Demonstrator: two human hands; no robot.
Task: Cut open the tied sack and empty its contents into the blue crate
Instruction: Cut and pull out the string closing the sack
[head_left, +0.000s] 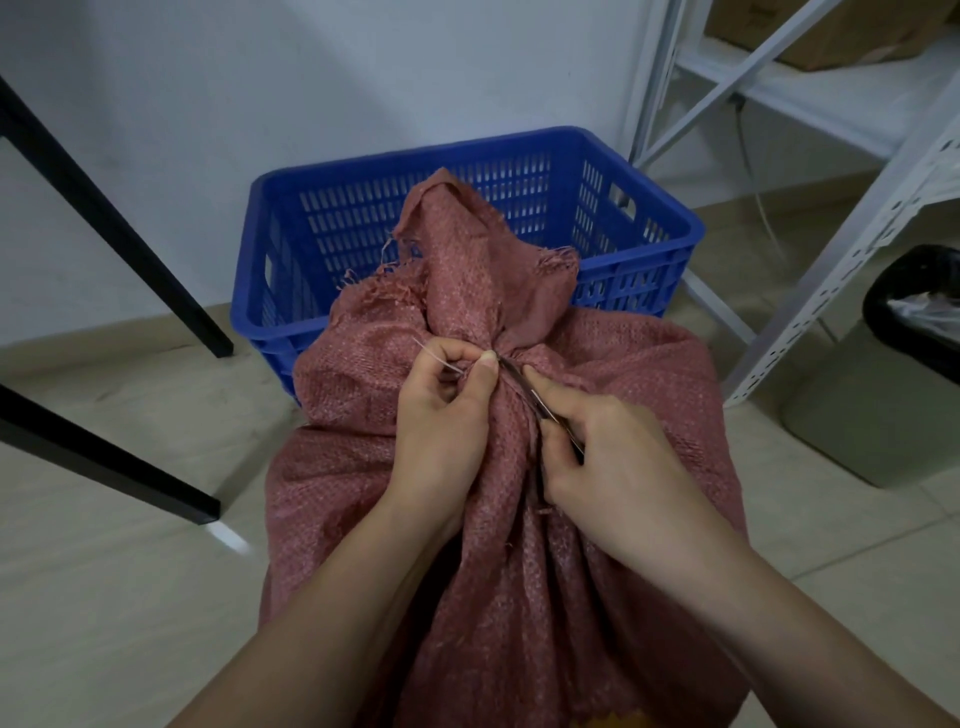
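Head view: one red woven sack (498, 467), one blue crate (467, 234), one thin tie (436, 358), one cutting tool (535, 400), my two hands. The sack is standing upright on the floor right in front of me, its neck still cinched, touching the crate's near rim; the crate is sitting just behind it, against the wall. My left hand (447, 421) is pinching the tie at the neck, thumb and fingers closed on it. My right hand (613, 467) is gripping the dark slim tool, fingers curled tight, its tip pointing into the knot; type of tool I cannot tell. Two black table legs (104, 234) are slanting at left, a white metal shelf (831, 260) and a grey bin (883, 389) with black liner are sitting at right. The sack's flared top is blocking part of the crate's inside.
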